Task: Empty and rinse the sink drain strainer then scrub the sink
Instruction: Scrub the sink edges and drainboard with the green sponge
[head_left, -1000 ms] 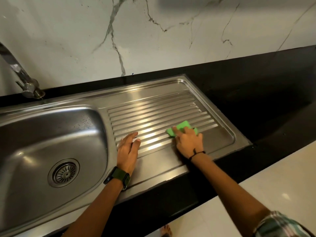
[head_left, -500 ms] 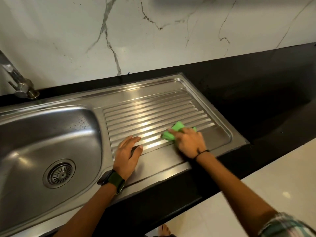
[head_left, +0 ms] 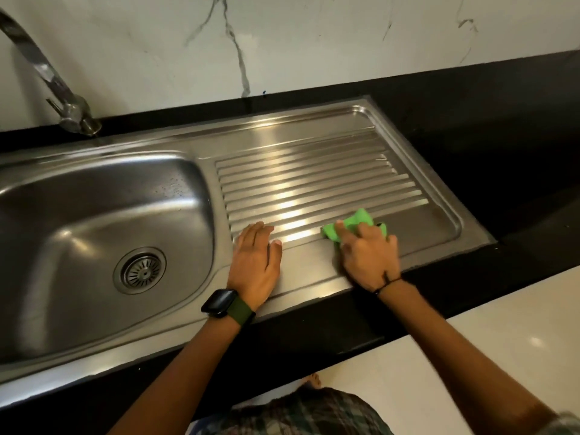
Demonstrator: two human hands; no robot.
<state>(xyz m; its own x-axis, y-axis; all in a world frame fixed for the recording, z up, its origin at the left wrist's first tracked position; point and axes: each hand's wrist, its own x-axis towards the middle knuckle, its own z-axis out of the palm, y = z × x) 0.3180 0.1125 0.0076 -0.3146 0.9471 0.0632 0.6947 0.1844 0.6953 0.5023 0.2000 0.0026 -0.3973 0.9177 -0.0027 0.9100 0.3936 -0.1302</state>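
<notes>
The steel sink (head_left: 94, 221) fills the left half of the head view, with the round drain strainer (head_left: 140, 270) seated in its bottom. To its right lies the ribbed drainboard (head_left: 314, 180). My right hand (head_left: 367, 255) presses a green scrub pad (head_left: 357, 222) against the drainboard's near ribs; most of the pad is under my fingers. My left hand (head_left: 255, 262) lies flat and empty on the drainboard's near left corner, fingers together, beside the basin's rim.
A curved steel tap (head_left: 50, 80) rises at the back left. Black countertop (head_left: 502, 127) surrounds the sink and runs right. A white marble wall (head_left: 282, 42) stands behind. Pale floor (head_left: 502, 356) shows below the counter edge.
My right hand and the green pad have slid a little nearer along the ribs. My left hand has flattened and stayed near the basin's edge. The camera has moved closer and to the left.
</notes>
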